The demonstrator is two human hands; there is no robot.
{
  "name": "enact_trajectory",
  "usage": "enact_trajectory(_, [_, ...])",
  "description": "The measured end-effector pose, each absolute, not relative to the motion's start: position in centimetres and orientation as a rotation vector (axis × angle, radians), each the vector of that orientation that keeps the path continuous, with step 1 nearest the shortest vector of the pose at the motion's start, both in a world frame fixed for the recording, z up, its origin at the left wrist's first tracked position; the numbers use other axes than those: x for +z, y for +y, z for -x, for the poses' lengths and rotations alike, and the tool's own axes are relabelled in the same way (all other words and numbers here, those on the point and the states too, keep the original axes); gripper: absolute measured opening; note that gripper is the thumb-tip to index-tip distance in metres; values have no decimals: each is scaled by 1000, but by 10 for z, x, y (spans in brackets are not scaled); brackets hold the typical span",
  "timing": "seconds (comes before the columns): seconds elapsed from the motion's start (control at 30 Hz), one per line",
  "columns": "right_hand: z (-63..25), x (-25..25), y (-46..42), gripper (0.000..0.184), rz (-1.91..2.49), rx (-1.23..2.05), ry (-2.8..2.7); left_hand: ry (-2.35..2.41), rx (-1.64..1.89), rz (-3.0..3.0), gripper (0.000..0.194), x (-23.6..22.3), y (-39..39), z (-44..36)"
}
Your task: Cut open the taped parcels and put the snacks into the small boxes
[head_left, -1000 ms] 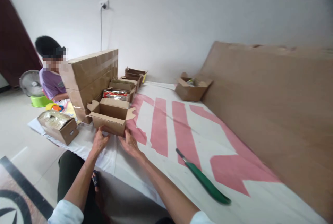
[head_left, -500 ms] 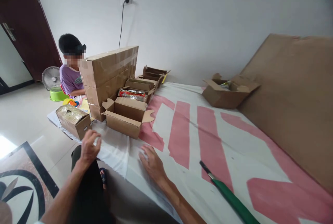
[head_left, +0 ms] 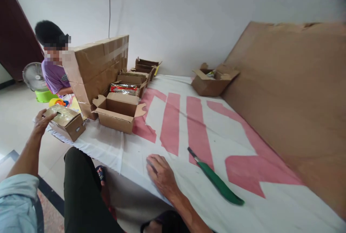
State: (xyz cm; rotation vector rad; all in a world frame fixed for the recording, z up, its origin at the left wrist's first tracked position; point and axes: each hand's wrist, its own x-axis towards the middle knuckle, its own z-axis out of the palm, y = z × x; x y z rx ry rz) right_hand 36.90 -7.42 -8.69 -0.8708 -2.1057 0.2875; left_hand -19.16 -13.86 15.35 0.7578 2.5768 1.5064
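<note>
My left hand [head_left: 43,121] grips the far-left end of a small taped cardboard box [head_left: 70,129], its thumb on the top and the other fingers at the end, partly hidden. This box lies closed at the table's left edge, shiny tape over its lid. My right hand [head_left: 162,174] rests on the cloth near the front edge, fingers loosely bent and holding nothing. Between the two hands, further back, stands an open cardboard box [head_left: 115,122] with its flaps up. A long green tool [head_left: 220,186] with a narrow dark end lies right of my right hand.
Stacked taped boxes [head_left: 93,70] form a wall at the left, beside a row of open boxes, one holding a red-and-silver packet [head_left: 123,88]. Another open box [head_left: 209,85] stands at the back. A large cardboard sheet [head_left: 292,92] leans at right. A person [head_left: 54,72] sits beyond the stack.
Both hands have let go of the open box. My left hand has moved left onto the taped box; my right hand has come back to the cloth near the front edge.
</note>
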Motion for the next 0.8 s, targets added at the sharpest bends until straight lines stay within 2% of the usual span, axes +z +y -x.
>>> enact_trajectory(0.23, [-367, -87, -77, 39, 957, 269, -2261, 2580, 1338, -1109, 82, 110, -154, 103])
enact_trajectory(0.47, [-375, -84, -72, 42, 976, 547, -2126, 2307, 1300, -1427, 72, 82, -163, -10])
enact_trajectory(0.63, [-387, -73, -67, 45, 1019, 693, -1956, 2067, 1283, -1423, 74, 91, -149, -26])
enact_trajectory(0.8, [-387, -63, -60, 47, 1023, 715, -1970, 2076, 1263, -1353, 84, 100, -143, -22])
